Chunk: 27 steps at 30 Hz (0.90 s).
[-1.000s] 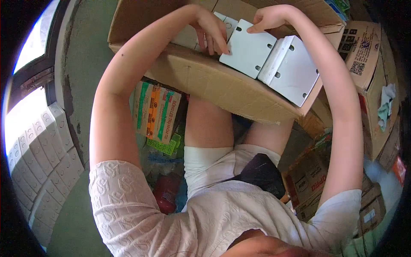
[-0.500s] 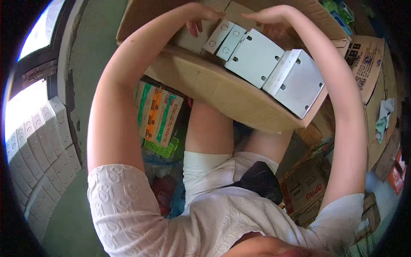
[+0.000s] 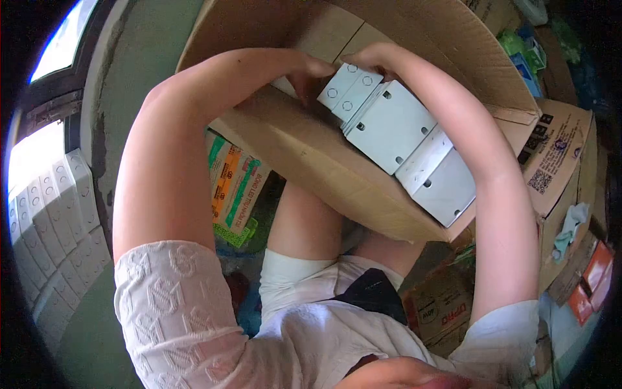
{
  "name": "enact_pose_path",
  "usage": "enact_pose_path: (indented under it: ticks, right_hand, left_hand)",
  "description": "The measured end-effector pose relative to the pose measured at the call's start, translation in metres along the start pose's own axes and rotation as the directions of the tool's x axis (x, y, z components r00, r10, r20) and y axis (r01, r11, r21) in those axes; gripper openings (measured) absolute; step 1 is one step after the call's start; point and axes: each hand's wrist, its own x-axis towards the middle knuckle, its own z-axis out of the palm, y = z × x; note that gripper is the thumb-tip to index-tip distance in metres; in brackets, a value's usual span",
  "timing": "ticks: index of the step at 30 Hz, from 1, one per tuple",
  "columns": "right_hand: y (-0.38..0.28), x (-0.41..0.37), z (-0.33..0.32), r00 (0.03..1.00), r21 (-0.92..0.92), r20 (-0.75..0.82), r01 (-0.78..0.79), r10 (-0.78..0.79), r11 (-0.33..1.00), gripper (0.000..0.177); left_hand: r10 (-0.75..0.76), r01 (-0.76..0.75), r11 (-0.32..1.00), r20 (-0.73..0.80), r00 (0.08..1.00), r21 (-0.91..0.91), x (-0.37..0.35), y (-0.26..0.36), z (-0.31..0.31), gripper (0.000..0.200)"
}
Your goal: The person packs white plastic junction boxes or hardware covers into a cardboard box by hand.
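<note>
A large open cardboard box (image 3: 324,159) stands in front of my legs. Along its near side runs a row of white plastic electrical boxes; one pair (image 3: 350,89) shows round knockouts on its sides. Beside that pair, other electrical boxes (image 3: 392,126) show their flat faces with slots. My left hand (image 3: 310,72) grips the pair's left end, its fingers curled down and partly hidden. From the far side my right hand (image 3: 374,57) closes on the same pair, thumb and fingers at the top corner. My right forearm passes over the rest of the row.
Stacked white electrical boxes (image 3: 55,227) stand by the window at left. A printed LED bulb carton (image 3: 236,181) lies below the cardboard box. More cardboard cartons (image 3: 557,155) are at right, with a pale cloth (image 3: 570,230) on one. Green and blue packages (image 3: 528,58) lie behind.
Both hands have come down onto the end pair of electrical boxes. The gap between these two has closed, and they sit tilted against the row. The camera view has shifted slightly.
</note>
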Motion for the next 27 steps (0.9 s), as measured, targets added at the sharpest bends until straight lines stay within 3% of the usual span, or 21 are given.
enact_pose_path:
  ticks: [1, 3, 5, 7, 9, 11, 12, 14, 16, 17, 18, 20, 21, 22, 24, 25, 26, 27]
  right_hand:
    - [-0.005, -0.011, 0.001, 1.0, 0.013, 0.018, -0.006, 0.006, 1.0, 0.055]
    - [-0.006, -0.016, 0.003, 1.0, 0.092, 0.026, -0.011, 0.009, 0.996, 0.053]
    - [-0.001, -0.004, 0.005, 1.0, 0.168, 0.019, -0.005, 0.002, 0.986, 0.053]
    - [0.004, 0.005, 0.003, 0.997, 0.093, -0.046, 0.068, -0.064, 0.993, 0.052]
    - [0.007, 0.008, -0.001, 0.984, 0.029, -0.143, 0.11, -0.104, 0.994, 0.051]
    - [0.01, 0.009, -0.005, 0.969, -0.008, -0.215, 0.122, -0.121, 0.992, 0.05]
    - [0.014, 0.014, -0.008, 0.973, 0.116, -0.205, 0.132, -0.107, 0.984, 0.052]
    - [0.02, 0.027, -0.026, 0.974, 0.242, -0.205, 0.142, -0.093, 0.96, 0.054]
    - [0.034, 0.049, -0.046, 0.894, 0.134, -0.42, 0.234, -0.159, 0.963, 0.063]
    - [-0.007, -0.04, -0.044, 0.83, 0.17, -0.554, 0.039, 0.063, 0.985, 0.059]
    - [-0.007, -0.072, -0.038, 0.826, 0.176, -0.559, 0.033, 0.072, 0.984, 0.059]
    - [-0.002, -0.117, -0.03, 0.587, -0.058, -0.789, 0.217, -0.178, 0.975, 0.055]
    - [-0.006, -0.146, -0.018, 0.606, -0.046, -0.767, 0.272, -0.208, 0.961, 0.056]
    - [-0.009, -0.171, -0.005, 0.62, -0.035, -0.746, 0.327, -0.242, 0.944, 0.056]
    - [0.0, -0.183, 0.029, 0.529, -0.108, -0.822, 0.22, -0.212, 0.969, 0.075]
    - [0.0, -0.196, 0.045, 0.516, -0.114, -0.832, 0.202, -0.205, 0.973, 0.081]
    - [-0.002, -0.209, 0.061, 0.5, -0.122, -0.842, 0.185, -0.2, 0.975, 0.086]
    - [-0.003, -0.218, 0.078, 0.501, -0.058, -0.841, 0.292, -0.204, 0.955, 0.092]
  left_hand:
    - [-0.003, 0.003, 1.0, 0.008, 1.0, -0.007, 0.003, -0.002, 0.003, 0.081]
    - [-0.088, 0.069, 0.978, -0.089, 0.992, -0.198, 0.008, -0.009, 0.009, 0.073]
    - [-0.061, 0.04, 0.964, -0.07, 0.996, -0.262, 0.01, -0.011, 0.017, 0.069]
    - [-0.031, 0.011, 0.947, -0.058, 0.998, -0.322, 0.008, -0.01, 0.029, 0.066]
    - [0.104, -0.268, 0.846, -0.35, 0.931, -0.46, -0.028, 0.016, 0.072, 0.06]
    - [0.137, -0.326, 0.85, -0.425, 0.895, -0.413, -0.019, 0.019, 0.074, 0.06]
    - [0.175, -0.389, 0.847, -0.501, 0.847, -0.361, -0.011, 0.017, 0.07, 0.06]
    - [0.171, -0.391, 0.84, -0.501, 0.849, -0.377, -0.006, 0.026, 0.062, 0.06]
    - [0.222, -0.519, 0.754, -0.588, 0.778, -0.403, -0.026, 0.049, 0.068, 0.06]
    - [0.203, -0.523, 0.747, -0.609, 0.767, -0.41, -0.036, 0.059, 0.066, 0.06]
    - [0.211, -0.523, 0.75, -0.603, 0.769, -0.404, -0.046, 0.068, 0.064, 0.06]
    - [0.351, -0.623, 0.714, -0.606, 0.714, -0.32, -0.066, 0.076, 0.058, 0.053]
    - [0.488, -0.613, 0.596, -0.371, 0.79, -0.519, -0.059, 0.066, 0.029, 0.06]
    - [0.499, -0.616, 0.597, -0.364, 0.787, -0.514, -0.072, 0.075, 0.046, 0.06]
    - [0.414, -0.668, 0.721, -0.66, 0.627, -0.183, -0.114, 0.094, 0.095, 0.066]
    - [0.421, -0.669, 0.722, -0.653, 0.63, -0.18, -0.117, 0.094, 0.1, 0.066]
    - [0.498, -0.653, 0.756, -0.608, 0.619, -0.046, -0.123, 0.09, 0.101, 0.068]
    - [0.567, -0.632, 0.769, -0.554, 0.61, 0.091, -0.129, 0.088, 0.1, 0.07]
